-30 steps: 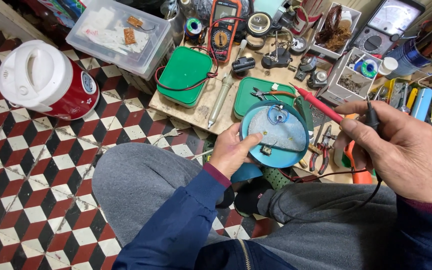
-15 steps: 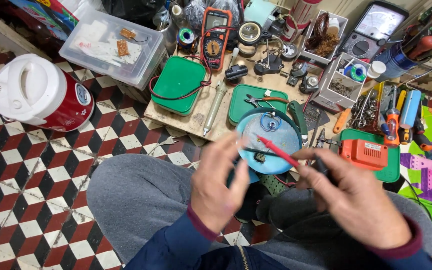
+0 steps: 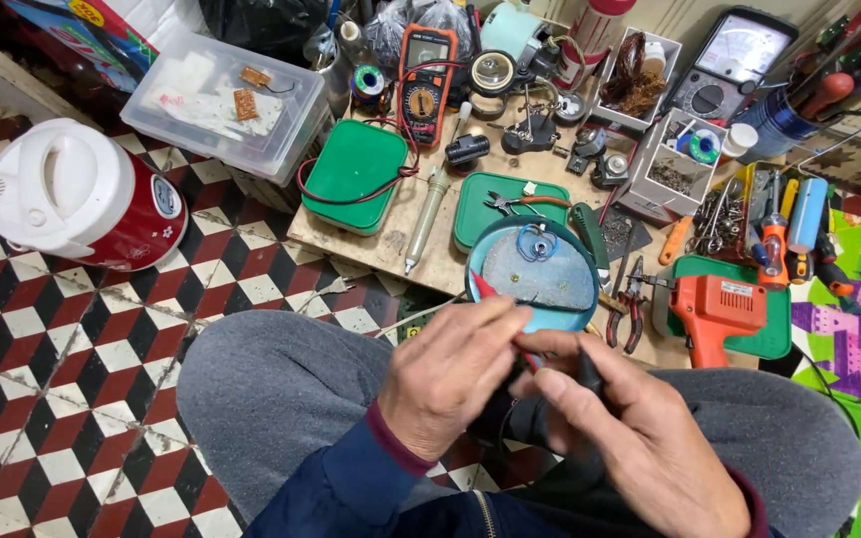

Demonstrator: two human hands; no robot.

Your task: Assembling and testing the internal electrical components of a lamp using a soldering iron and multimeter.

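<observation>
My left hand (image 3: 450, 374) and my right hand (image 3: 640, 438) meet over my lap. The left hand's fingers pinch a red test probe (image 3: 485, 291) whose tip points up-left, toward the rim of a round blue dish (image 3: 535, 274). The right hand is closed around a black test probe (image 3: 590, 364), and its fingertips touch the red one too. The blue dish has a grey inside and a small metal part near its far rim. It lies just beyond my hands, at the near edge of a wooden board (image 3: 401, 239), and neither hand touches it.
On the board lie an orange multimeter (image 3: 426, 85), a green box (image 3: 356, 174), a solder sucker (image 3: 426, 224), pliers (image 3: 630, 309) and an orange soldering gun (image 3: 719, 309). A red and white rice cooker (image 3: 82, 199) and a clear plastic box (image 3: 226, 100) stand at the left on the tiled floor.
My left hand let go of the blue dish and came to the probes. My right hand moved left and down to my lap. The dish now lies on the board's edge.
</observation>
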